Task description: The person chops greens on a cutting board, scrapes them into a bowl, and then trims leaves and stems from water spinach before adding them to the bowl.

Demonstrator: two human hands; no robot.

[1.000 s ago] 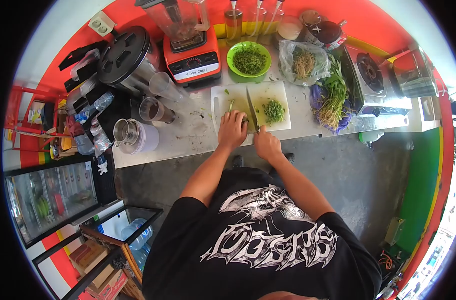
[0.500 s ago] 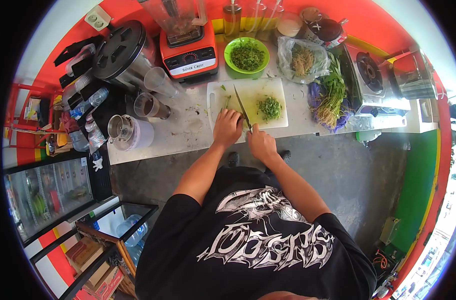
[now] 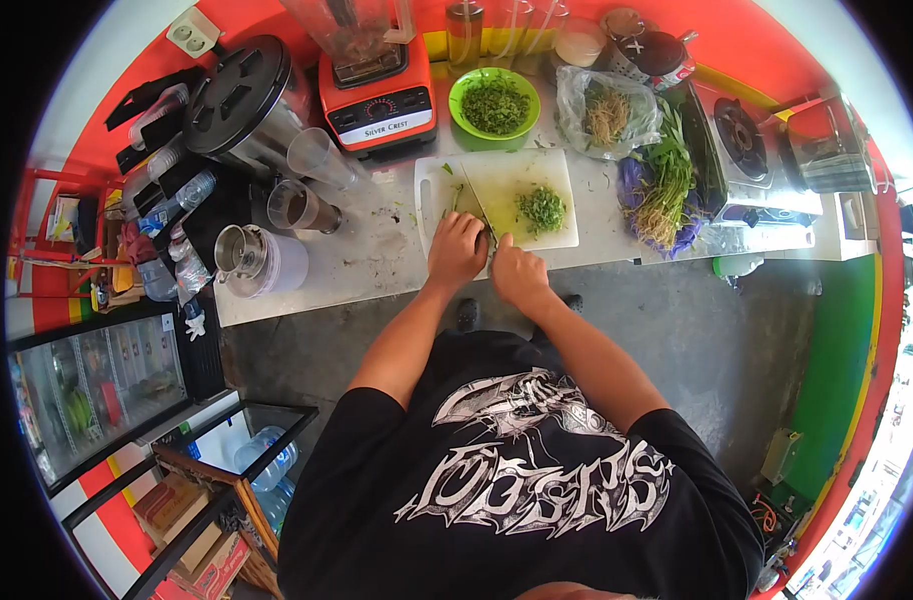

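The left hand [image 3: 458, 252] covered the greens it pressed; the knife [image 3: 477, 205] handle was hidden inside the right hand [image 3: 519, 277].

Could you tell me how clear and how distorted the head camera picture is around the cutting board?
Head view: strong fisheye, black corners, counter edge bowed; even daylight, no harsh glare; cutting board, left hand, right hand fairly sharp; knife blade thin, slightly blurred.

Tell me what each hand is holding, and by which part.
The right hand grips a knife by its handle. The left hand presses green stems against the cutting board, fingers over their near ends.
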